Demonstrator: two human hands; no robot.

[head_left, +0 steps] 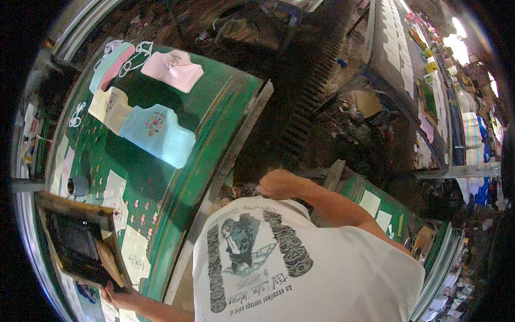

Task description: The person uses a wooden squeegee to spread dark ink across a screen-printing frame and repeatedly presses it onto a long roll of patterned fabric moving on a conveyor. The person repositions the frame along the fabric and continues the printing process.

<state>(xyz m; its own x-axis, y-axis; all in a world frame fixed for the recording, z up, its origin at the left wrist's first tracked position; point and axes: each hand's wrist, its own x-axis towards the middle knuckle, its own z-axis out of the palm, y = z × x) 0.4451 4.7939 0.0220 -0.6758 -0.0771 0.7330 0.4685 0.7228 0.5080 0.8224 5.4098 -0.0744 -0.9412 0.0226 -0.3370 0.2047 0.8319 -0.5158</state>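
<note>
We have the left hand (115,294) gripping the lower edge of a dark, rectangular wooden frame with a black inner panel (75,239), tilted over the near left part of a long green table (145,185). Right hand (279,184) is near the waist, fingers curled; we can't tell if they hold anything. Farther up the table we see printed cloth pieces: light blue (158,134), cream (109,110), pink (174,71).
</note>
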